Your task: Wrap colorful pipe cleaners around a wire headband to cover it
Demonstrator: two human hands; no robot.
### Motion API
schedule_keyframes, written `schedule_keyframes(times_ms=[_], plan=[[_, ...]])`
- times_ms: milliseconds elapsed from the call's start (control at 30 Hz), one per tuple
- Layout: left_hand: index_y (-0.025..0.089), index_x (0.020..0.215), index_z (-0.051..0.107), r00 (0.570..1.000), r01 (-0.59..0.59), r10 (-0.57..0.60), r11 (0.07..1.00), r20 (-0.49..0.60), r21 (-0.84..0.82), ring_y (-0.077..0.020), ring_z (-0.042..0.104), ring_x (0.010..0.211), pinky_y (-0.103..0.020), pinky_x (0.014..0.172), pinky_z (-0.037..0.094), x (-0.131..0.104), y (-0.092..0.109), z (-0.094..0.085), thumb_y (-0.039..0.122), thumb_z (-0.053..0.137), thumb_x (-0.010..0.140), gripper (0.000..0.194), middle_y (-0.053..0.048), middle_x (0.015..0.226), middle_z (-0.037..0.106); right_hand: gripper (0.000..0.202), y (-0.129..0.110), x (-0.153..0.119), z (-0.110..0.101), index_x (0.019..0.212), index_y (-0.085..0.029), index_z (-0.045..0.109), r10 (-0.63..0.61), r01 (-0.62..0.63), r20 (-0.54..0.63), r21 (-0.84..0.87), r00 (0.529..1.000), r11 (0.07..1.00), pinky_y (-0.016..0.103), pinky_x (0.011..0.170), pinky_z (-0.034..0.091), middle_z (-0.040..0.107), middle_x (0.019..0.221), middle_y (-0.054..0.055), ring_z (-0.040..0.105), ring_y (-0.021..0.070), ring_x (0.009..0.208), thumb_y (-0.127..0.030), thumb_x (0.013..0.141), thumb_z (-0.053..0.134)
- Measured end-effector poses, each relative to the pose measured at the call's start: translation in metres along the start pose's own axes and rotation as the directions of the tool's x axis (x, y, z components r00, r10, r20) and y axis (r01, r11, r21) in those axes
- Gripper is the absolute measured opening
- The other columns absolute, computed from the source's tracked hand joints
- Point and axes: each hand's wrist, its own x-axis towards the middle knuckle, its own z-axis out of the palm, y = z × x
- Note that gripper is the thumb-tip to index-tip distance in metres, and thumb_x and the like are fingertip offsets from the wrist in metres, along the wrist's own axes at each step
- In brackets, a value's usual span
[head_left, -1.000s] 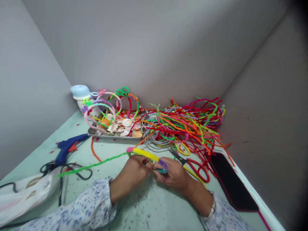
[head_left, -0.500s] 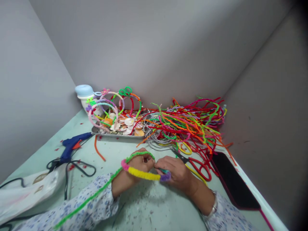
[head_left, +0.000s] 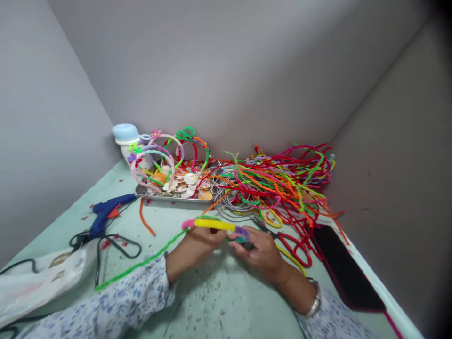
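A hoop wrapped in pipe cleaners (head_left: 215, 224), with pink, yellow, purple and teal sections, is held between my hands above the table. My left hand (head_left: 203, 241) is closed at the hoop's near side, its fingertips partly hidden. From the pink end a green pipe cleaner (head_left: 141, 264) trails left across my left forearm and sleeve. My right hand (head_left: 259, 249) pinches the purple and teal end, thumb and fingers together. The two hands' fingertips nearly meet under the yellow section.
A metal tray (head_left: 176, 199) of shells bears several finished hoops. Right of it lie a pile of pipe cleaners (head_left: 275, 179) and silver wire. Red-handled scissors (head_left: 294, 249) and a dark phone-like slab (head_left: 348, 268) lie right; a blue glue gun (head_left: 102, 216) and plastic bag (head_left: 45, 278) lie left.
The hoop has turned upward, its yellow section rising from in front of my hands to above them. The green pipe cleaner's loose end has swung up and right.
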Motion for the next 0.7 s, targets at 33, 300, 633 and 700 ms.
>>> schedule_keyframes(times_ms=[33,300,633,700], plan=[[0.018,0.056,0.060,0.999,0.018,-0.017,1.000,0.048,-0.014,-0.0115,0.051,0.046,-0.021,0.045,0.038,0.002,0.002,-0.001,0.013,0.052,0.071,0.017,0.001,0.050,0.057,0.010,0.000,0.000,0.000,0.089,-0.021,0.069,0.050,-0.050,-0.005,0.019,0.999,0.999,0.027,0.062,0.049,0.068,0.076,0.005,0.063,0.0167,0.066,-0.023,0.082,0.061],[0.015,0.073,0.062,0.927,0.244,-0.194,0.962,0.320,-0.124,-0.0132,0.056,0.059,-0.022,0.054,0.041,0.008,0.017,-0.002,0.015,0.055,0.070,0.008,-0.001,0.065,0.063,0.019,0.002,0.001,0.004,0.087,-0.019,0.067,0.503,-0.485,0.101,0.475,0.859,0.734,0.026,0.053,0.049,0.066,0.065,0.000,0.060,0.0140,0.056,-0.036,0.078,0.067],[0.017,0.079,0.062,0.991,0.032,-0.033,0.999,0.130,0.012,-0.0144,0.056,0.071,-0.024,0.064,0.042,-0.006,0.014,0.008,0.012,0.051,0.078,0.011,-0.002,0.079,0.060,0.022,-0.002,0.006,0.004,0.084,-0.016,0.068,0.584,-0.533,0.116,0.578,0.804,0.618,0.024,0.051,0.049,0.068,0.062,0.001,0.061,0.0123,0.053,-0.035,0.073,0.071],[0.017,0.079,0.061,0.993,0.019,-0.019,1.000,0.119,0.003,-0.0139,0.055,0.072,-0.024,0.064,0.042,-0.007,0.015,0.009,0.011,0.052,0.078,0.011,-0.001,0.080,0.060,0.022,-0.002,0.007,0.006,0.083,-0.016,0.068,0.579,-0.513,0.105,0.606,0.809,0.607,0.024,0.052,0.050,0.068,0.062,0.001,0.061,0.0124,0.054,-0.034,0.072,0.072]])
